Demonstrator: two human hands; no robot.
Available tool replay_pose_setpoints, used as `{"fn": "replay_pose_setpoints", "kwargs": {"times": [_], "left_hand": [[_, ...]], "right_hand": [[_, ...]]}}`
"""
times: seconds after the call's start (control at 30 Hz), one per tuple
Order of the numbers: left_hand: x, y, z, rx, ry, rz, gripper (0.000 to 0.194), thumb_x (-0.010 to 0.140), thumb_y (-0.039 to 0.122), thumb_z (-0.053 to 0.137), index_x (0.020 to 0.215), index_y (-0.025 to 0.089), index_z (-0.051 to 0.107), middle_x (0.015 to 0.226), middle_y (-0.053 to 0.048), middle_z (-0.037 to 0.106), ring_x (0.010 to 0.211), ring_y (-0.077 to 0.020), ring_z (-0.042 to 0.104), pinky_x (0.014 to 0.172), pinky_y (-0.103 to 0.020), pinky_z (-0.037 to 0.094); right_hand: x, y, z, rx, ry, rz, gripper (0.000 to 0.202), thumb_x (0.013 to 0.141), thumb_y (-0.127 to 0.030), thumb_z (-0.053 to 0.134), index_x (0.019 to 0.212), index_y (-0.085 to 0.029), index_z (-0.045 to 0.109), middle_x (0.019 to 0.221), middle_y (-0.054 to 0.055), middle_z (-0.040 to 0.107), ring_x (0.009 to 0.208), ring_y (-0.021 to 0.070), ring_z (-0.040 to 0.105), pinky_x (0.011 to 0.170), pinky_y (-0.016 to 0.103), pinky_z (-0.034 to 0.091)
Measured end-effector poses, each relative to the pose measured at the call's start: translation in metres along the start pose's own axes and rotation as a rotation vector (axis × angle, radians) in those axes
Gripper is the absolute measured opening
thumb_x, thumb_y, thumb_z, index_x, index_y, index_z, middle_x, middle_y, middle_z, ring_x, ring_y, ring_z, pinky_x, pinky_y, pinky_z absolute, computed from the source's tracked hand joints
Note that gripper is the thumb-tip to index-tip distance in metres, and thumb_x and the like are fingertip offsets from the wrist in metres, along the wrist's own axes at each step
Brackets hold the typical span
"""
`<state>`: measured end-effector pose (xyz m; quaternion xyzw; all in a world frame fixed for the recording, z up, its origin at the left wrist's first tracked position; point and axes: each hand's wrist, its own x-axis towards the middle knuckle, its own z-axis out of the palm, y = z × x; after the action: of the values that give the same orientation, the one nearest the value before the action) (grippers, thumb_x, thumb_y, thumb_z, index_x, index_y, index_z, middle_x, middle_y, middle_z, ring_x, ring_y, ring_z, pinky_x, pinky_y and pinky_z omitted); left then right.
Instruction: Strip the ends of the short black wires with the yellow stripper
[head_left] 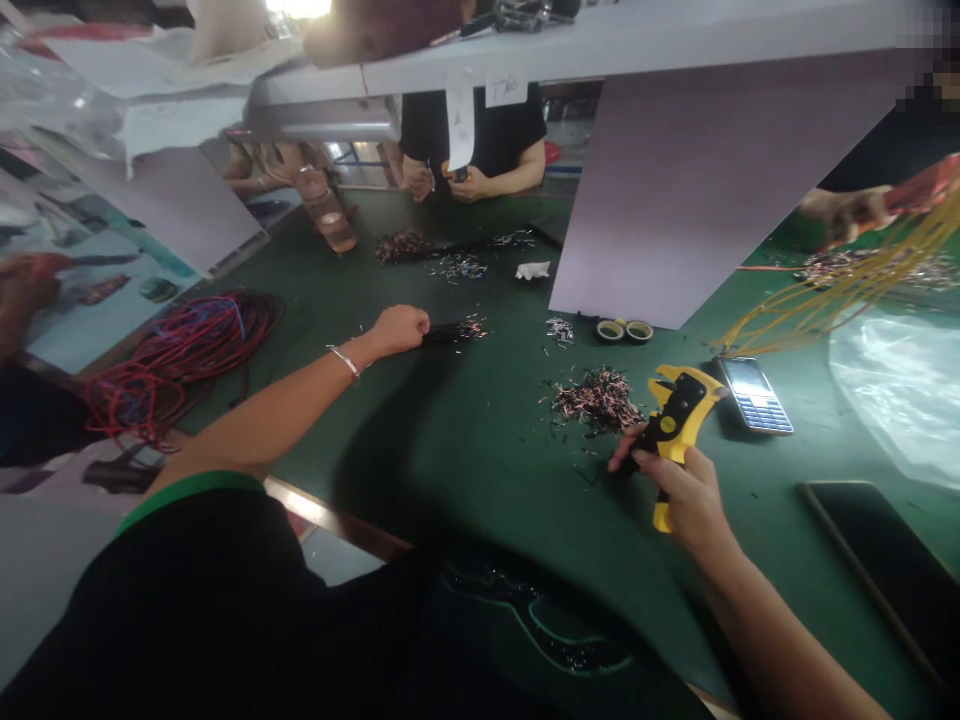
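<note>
My left hand [401,330] is closed at the near end of a bundle of thin black wires [444,334] lying on the green table. Their bare copper ends fan out to the right; what lies inside the fist is hidden. My right hand [694,490] is wrapped around a yellow and black wire stripper [679,410], its jaws pointing up and away from me. No wire shows in those jaws. Just left of the tool lies a heap of cut insulation scraps [600,398], black and copper coloured. A smaller pile of silvery bits [559,331] sits beyond it.
Two tape rolls [624,331] lie by an upright white panel [645,190]. A keypad phone [754,395] and a dark smartphone [892,570] lie at right. Red cable coils [187,360] lie left, near a bottle [328,215]. Co-workers' hands [450,182] are across the table.
</note>
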<state>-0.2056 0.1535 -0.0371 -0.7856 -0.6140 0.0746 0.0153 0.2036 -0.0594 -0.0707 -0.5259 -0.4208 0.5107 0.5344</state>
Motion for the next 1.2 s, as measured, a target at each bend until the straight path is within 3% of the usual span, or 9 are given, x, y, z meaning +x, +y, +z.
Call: {"fn": "replay_pose_setpoints", "kwargs": {"times": [0.33,0.8,1.2], "left_hand": [[0.008,-0.018,0.003,-0.122,-0.027,0.026,0.029,0.076,0.032,0.064,0.098,0.027,0.082,0.095,0.002,0.080,0.088,-0.0192,0.071,0.075,-0.025,0.049],[0.004,-0.014,0.003,-0.051,0.010,-0.012,0.034,0.072,0.024,0.060,0.097,0.030,0.082,0.103,0.001,0.080,0.095,-0.0218,0.071,0.079,-0.027,0.051],[0.007,-0.014,0.000,-0.117,0.054,-0.069,0.028,0.068,0.027,0.062,0.087,0.026,0.082,0.089,-0.001,0.080,0.083,-0.0214,0.071,0.071,-0.026,0.050]], "right_hand": [[0.001,0.001,0.000,0.005,0.006,0.013,0.020,0.069,-0.026,0.071,0.087,-0.020,0.066,0.072,0.001,0.067,0.063,0.0193,0.064,0.067,0.034,0.050],[0.000,0.000,0.001,-0.002,0.009,0.006,0.020,0.069,-0.027,0.071,0.088,-0.020,0.066,0.072,0.001,0.066,0.061,0.0199,0.064,0.065,0.035,0.050],[0.000,0.000,0.000,-0.001,0.009,0.022,0.021,0.069,-0.028,0.071,0.088,-0.020,0.066,0.072,0.002,0.066,0.063,0.0207,0.064,0.066,0.036,0.050]]}}
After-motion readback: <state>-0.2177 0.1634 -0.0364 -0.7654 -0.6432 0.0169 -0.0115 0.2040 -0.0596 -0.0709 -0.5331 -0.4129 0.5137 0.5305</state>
